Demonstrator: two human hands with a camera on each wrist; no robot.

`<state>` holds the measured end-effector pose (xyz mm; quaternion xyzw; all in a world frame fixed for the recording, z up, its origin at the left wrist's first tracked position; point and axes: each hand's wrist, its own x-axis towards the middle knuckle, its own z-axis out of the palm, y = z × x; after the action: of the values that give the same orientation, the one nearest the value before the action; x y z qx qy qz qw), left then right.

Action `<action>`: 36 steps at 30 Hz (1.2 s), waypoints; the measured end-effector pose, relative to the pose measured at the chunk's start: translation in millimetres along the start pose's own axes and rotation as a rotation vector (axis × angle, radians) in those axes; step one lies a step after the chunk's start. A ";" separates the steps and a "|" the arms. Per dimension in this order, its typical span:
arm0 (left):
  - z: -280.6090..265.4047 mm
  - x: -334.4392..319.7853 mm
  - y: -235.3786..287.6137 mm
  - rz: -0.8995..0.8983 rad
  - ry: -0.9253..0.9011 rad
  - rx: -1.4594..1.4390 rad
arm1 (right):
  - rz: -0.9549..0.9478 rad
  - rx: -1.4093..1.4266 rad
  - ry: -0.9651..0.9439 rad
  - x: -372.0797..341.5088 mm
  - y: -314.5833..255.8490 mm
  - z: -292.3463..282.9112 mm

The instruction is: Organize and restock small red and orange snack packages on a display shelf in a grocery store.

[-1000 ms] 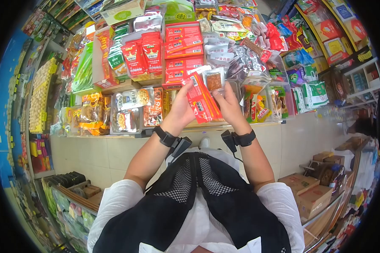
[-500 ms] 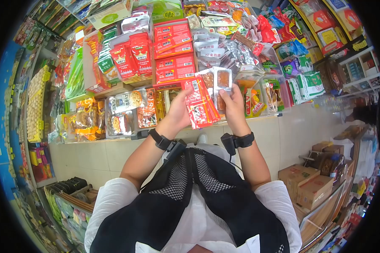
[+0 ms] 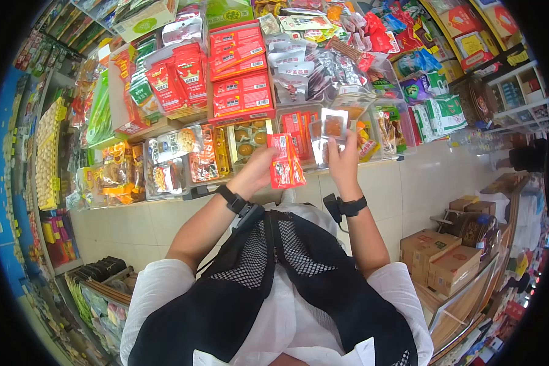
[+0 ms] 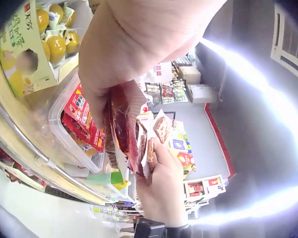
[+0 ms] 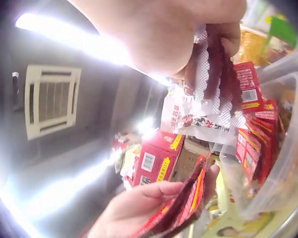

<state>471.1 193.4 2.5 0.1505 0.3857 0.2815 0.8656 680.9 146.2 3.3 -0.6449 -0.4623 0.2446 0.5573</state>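
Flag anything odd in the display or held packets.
The silver pouches lie jumbled, messy beside the neat red boxes. No tear shows on the red packets in the left hand or the white-edged packets in the right hand.

the clear tub (image 4: 62,136) looks smooth, shiny plastic. in the head view, below the tub are red packets (image 3: 287,174) of glossy film and a floor (image 3: 372,235) of smooth, shiny tile; left of it, an egg box (image 4: 44,72) of matt card; right of it, shiny plastic sachets (image 3: 334,125).
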 end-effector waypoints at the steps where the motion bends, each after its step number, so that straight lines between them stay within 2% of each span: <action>1: 5.5 2.2 1.0 0.056 0.059 0.042 | -0.050 -0.182 -0.035 2.3 -10.5 0.7; 2: 11.1 4.4 1.6 0.113 0.116 0.085 | -0.100 -0.364 -0.069 3.9 -15.9 3.8; 3: 17.5 6.1 2.0 0.159 0.169 0.060 | -0.228 -0.437 -0.044 5.4 -18.6 10.1; 4: 15.3 10.5 1.1 0.160 0.163 0.064 | -0.231 -0.437 -0.037 8.9 -22.6 14.2; 6: 12.2 16.2 0.2 0.238 0.240 0.019 | -0.521 -0.729 -0.098 17.5 -30.9 20.8; 7: 7.5 14.4 -1.5 0.271 0.226 0.028 | -0.603 -0.813 -0.095 20.7 -29.4 26.3; 8: 5.1 11.2 -1.1 0.269 0.222 0.031 | -0.600 -0.816 -0.090 21.4 -23.9 30.4; 10: -0.2 5.3 1.2 0.269 0.252 0.050 | -0.638 -0.878 -0.238 20.2 -7.5 41.1; 12: -5.7 0.6 0.5 0.286 0.263 0.050 | -0.628 -0.878 -0.257 11.2 3.2 53.7; 16: -17.8 -9.0 2.0 0.271 0.280 0.034 | -0.540 -0.700 -0.320 -7.0 9.5 61.9; 18: -21.4 -15.3 1.9 0.268 0.285 0.016 | -0.366 -0.470 -0.284 -11.2 -3.9 51.8; 19: -23.9 -17.3 2.2 0.254 0.271 -0.006 | -0.365 -0.472 -0.287 -11.8 -7.7 44.2; 21: -21.0 -20.0 4.1 0.240 0.256 -0.032 | -0.075 -0.213 -0.213 -10.1 -10.9 24.5; 22: -16.3 -22.0 5.4 0.247 0.218 0.010 | -0.075 -0.216 -0.214 -9.3 -10.5 16.1; 24: -8.0 -19.8 4.0 0.253 0.175 0.051 | 0.018 -0.065 -0.013 -7.4 -8.4 -0.7; 25: -2.9 -15.0 3.1 0.244 0.109 0.049 | 0.111 0.059 0.028 -7.9 2.0 -4.5; 28: 22.5 1.8 2.8 0.255 -0.017 0.091 | 0.131 0.076 0.078 -10.6 1.1 -17.6; 29: 27.7 15.1 1.1 0.259 0.022 0.101 | 0.128 0.075 0.086 -12.2 0.7 -20.1; 32: 35.0 64.0 -7.4 0.313 0.105 0.097 | -0.069 -0.071 0.113 -16.1 -3.3 -17.6; 35: 36.7 87.8 -10.1 0.437 0.107 0.395 | -0.061 -0.097 0.124 -14.7 -9.9 -8.6; 36: 37.3 86.3 -9.5 0.440 0.105 0.402 | -0.038 -0.104 0.129 -13.6 -10.8 -3.6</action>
<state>549.7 236.4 -27.8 0.3839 0.4361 0.3878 0.7156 674.2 132.1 11.7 -0.6786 -0.4496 0.1676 0.5562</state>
